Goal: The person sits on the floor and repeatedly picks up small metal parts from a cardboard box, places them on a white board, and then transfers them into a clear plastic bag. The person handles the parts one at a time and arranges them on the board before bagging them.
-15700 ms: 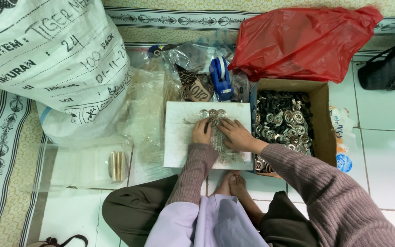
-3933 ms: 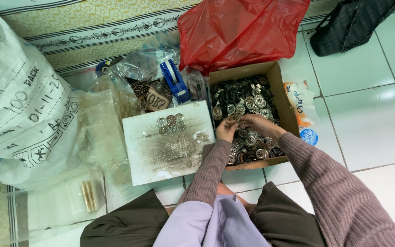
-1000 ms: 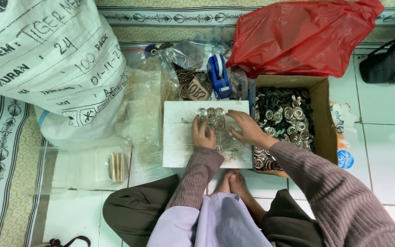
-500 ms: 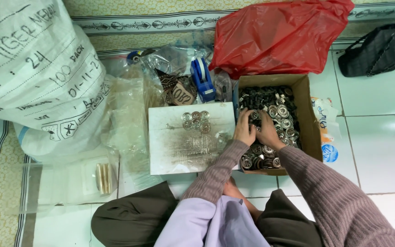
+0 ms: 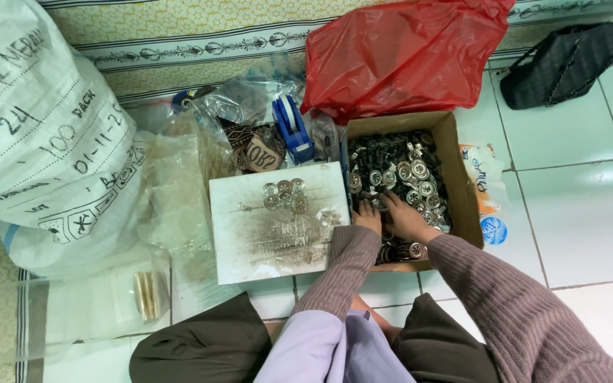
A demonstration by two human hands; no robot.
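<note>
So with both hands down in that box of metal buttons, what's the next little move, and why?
Probably gather a few buttons and carry them to the white board: both hands are buried in the cardboard box, and only a small cluster lies there.

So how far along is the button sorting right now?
Done: a small cluster of buttons lies on the white board. In hand: the left hand and the right hand are both down in the box, among the loose pieces. Left: the box looks mostly full, so most remains.
</note>
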